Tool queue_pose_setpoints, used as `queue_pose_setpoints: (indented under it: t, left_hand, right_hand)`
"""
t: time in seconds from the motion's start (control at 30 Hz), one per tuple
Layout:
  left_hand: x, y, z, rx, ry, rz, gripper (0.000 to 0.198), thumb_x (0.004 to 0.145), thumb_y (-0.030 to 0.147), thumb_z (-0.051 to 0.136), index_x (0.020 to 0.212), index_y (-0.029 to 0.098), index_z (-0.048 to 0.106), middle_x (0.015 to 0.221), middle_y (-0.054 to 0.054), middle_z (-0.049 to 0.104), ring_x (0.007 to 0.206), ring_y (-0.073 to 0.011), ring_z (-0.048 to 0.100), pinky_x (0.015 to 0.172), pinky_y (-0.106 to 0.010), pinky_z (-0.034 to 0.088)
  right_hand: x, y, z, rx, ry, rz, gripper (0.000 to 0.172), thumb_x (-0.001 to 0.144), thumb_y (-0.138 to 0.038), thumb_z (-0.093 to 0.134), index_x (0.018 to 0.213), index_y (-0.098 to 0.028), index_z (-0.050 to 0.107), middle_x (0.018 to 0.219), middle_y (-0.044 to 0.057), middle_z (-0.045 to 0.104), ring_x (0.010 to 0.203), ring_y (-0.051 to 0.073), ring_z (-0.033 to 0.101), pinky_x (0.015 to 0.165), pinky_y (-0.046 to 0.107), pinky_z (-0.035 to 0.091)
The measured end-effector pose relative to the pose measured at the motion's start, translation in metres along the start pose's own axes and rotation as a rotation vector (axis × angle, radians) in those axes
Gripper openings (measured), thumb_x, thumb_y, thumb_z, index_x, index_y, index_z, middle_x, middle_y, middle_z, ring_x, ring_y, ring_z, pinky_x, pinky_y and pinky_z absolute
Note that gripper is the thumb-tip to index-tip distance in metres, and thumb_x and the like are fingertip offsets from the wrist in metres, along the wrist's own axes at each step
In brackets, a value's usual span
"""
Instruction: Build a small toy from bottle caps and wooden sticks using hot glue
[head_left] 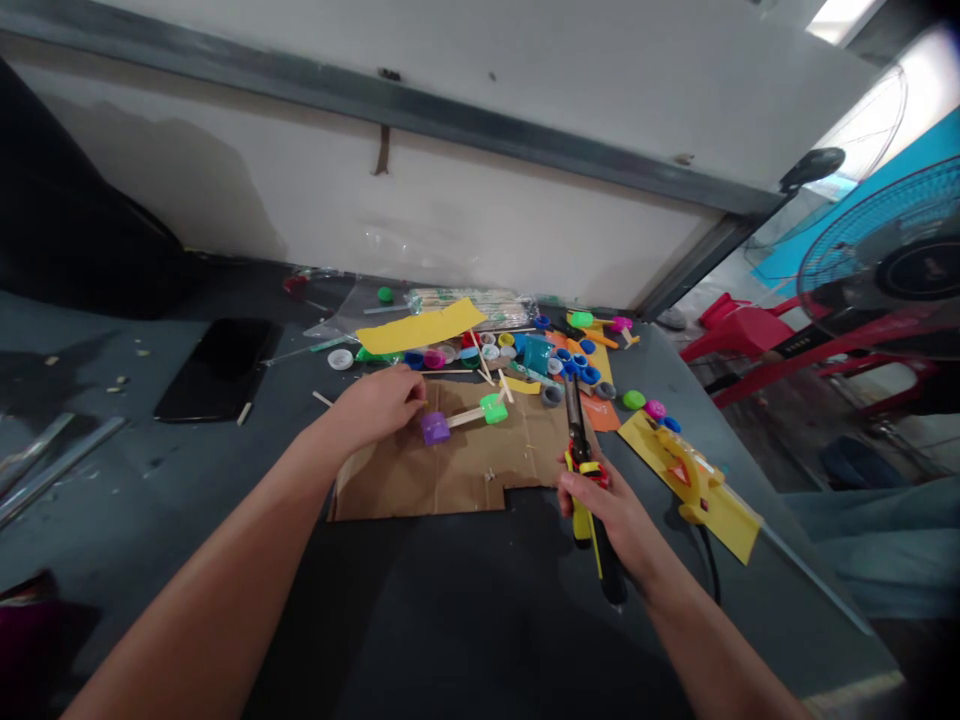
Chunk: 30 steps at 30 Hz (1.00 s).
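My left hand (386, 405) is closed in a pinch just left of a purple plastic piece (435, 428); whatever its fingertips hold is too small to make out. A wooden stick (466, 417) joins that purple piece to a bright green one (494, 408), with more short sticks rising beside the green end. These parts rest over a flat sheet of brown cardboard (457, 470). In my right hand (604, 500) are long-nose pliers (579, 440) with yellow-and-black handles. Their dark jaws point away from me, over the cardboard's right side.
Colourful bottle caps (574, 360), a yellow strip (420, 328) and bagged sticks (472, 303) lie along the back. A yellow glue gun (694, 470) lies on yellow card at right. A black phone (217, 368) is at left. Beyond the table stands a fan (915, 265).
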<state>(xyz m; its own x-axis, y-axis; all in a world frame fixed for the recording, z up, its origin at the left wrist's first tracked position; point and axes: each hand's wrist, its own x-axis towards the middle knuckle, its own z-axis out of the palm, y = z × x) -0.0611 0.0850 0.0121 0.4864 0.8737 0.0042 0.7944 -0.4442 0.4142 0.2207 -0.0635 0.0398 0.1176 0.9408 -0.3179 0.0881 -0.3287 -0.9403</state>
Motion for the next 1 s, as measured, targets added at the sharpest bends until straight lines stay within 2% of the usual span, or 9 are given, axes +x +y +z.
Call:
queue_pose_setpoints:
  t: [0.13, 0.23, 0.3, 0.37, 0.43, 0.53, 0.67, 0.8, 1.0]
  left_hand:
    - [0.001, 0.007, -0.005, -0.23, 0.165, -0.121, 0.008, 0.079, 0.027, 0.055, 0.081, 0.021, 0.061, 0.079, -0.003, 0.065, 0.072, -0.0187, 0.058, 0.064, -0.029, 0.039]
    - [0.001, 0.019, -0.007, -0.615, 0.261, -0.162, 0.017, 0.075, 0.031, 0.065, 0.087, 0.019, 0.062, 0.081, -0.002, 0.065, 0.069, -0.0155, 0.058, 0.06, -0.026, 0.043]
    - [0.001, 0.031, -0.006, -0.872, 0.26, -0.173, 0.026, 0.07, 0.031, 0.071, 0.092, 0.018, 0.063, 0.082, -0.002, 0.063, 0.064, -0.013, 0.057, 0.055, -0.024, 0.045]
    - [0.001, 0.045, -0.004, -1.056, 0.223, -0.208, 0.024, 0.068, 0.028, 0.074, 0.087, 0.018, 0.063, 0.077, 0.0, 0.061, 0.059, -0.0102, 0.056, 0.053, -0.023, 0.048]
    - [0.0, 0.06, -0.003, -1.209, 0.181, -0.256, 0.019, 0.069, 0.026, 0.075, 0.077, 0.017, 0.061, 0.071, 0.002, 0.06, 0.058, -0.0084, 0.057, 0.057, -0.022, 0.05]
    - [-0.002, 0.079, -0.003, -1.423, 0.108, -0.319, 0.02, 0.068, 0.023, 0.077, 0.073, 0.018, 0.058, 0.067, 0.003, 0.062, 0.061, -0.0091, 0.061, 0.063, -0.022, 0.053]
    - [-0.006, 0.092, -0.005, -1.492, 0.08, -0.366, 0.017, 0.07, 0.026, 0.075, 0.074, 0.018, 0.061, 0.069, 0.001, 0.064, 0.061, -0.01, 0.062, 0.06, -0.022, 0.052]
    - [-0.01, 0.095, -0.005, -1.398, 0.122, -0.399, 0.02, 0.07, 0.032, 0.077, 0.076, 0.019, 0.064, 0.062, 0.004, 0.056, 0.047, -0.0048, 0.048, 0.044, -0.016, 0.039]
    - [-0.011, 0.101, -0.002, -1.362, 0.067, -0.404, 0.025, 0.066, 0.033, 0.079, 0.077, 0.018, 0.063, 0.076, 0.001, 0.066, 0.055, -0.0064, 0.055, 0.052, -0.018, 0.045]
  right_hand:
    - [0.001, 0.001, 0.001, 0.095, -0.004, 0.037, 0.049, 0.064, -0.05, 0.076, 0.096, -0.02, 0.056, 0.07, -0.002, 0.059, 0.063, 0.015, 0.057, 0.066, 0.031, 0.047]
    - [0.002, -0.005, 0.004, 0.157, -0.048, 0.039, 0.045, 0.066, -0.044, 0.076, 0.099, -0.02, 0.058, 0.08, 0.0, 0.061, 0.072, 0.017, 0.059, 0.075, 0.034, 0.048]
    - [0.003, -0.015, 0.007, 0.156, -0.101, -0.002, 0.041, 0.069, -0.039, 0.074, 0.102, -0.02, 0.06, 0.086, 0.002, 0.061, 0.078, 0.017, 0.059, 0.079, 0.035, 0.047]
    - [0.003, -0.028, 0.014, 0.134, -0.157, -0.048, 0.039, 0.07, -0.035, 0.072, 0.104, -0.021, 0.06, 0.09, 0.002, 0.061, 0.082, 0.018, 0.058, 0.081, 0.036, 0.047]
    - [0.005, -0.04, 0.023, 0.131, -0.216, -0.07, 0.039, 0.069, -0.033, 0.071, 0.104, -0.022, 0.06, 0.09, 0.002, 0.061, 0.082, 0.018, 0.058, 0.081, 0.036, 0.047]
    - [0.011, -0.052, 0.039, 0.176, -0.286, -0.088, 0.038, 0.065, -0.032, 0.07, 0.101, -0.022, 0.061, 0.091, 0.002, 0.061, 0.079, 0.017, 0.058, 0.076, 0.034, 0.047]
    - [0.02, -0.049, 0.051, 0.2, -0.218, -0.15, 0.042, 0.059, -0.032, 0.073, 0.099, -0.024, 0.064, 0.082, 0.0, 0.059, 0.076, 0.017, 0.054, 0.067, 0.03, 0.047]
    - [0.02, -0.039, 0.048, 0.252, -0.198, -0.166, 0.046, 0.055, -0.031, 0.075, 0.1, -0.026, 0.066, 0.087, 0.001, 0.061, 0.077, 0.016, 0.054, 0.068, 0.029, 0.048]
    - [0.016, -0.04, 0.041, 0.292, -0.279, -0.159, 0.047, 0.059, -0.027, 0.075, 0.105, -0.027, 0.067, 0.089, 0.0, 0.061, 0.076, 0.014, 0.054, 0.078, 0.03, 0.048]
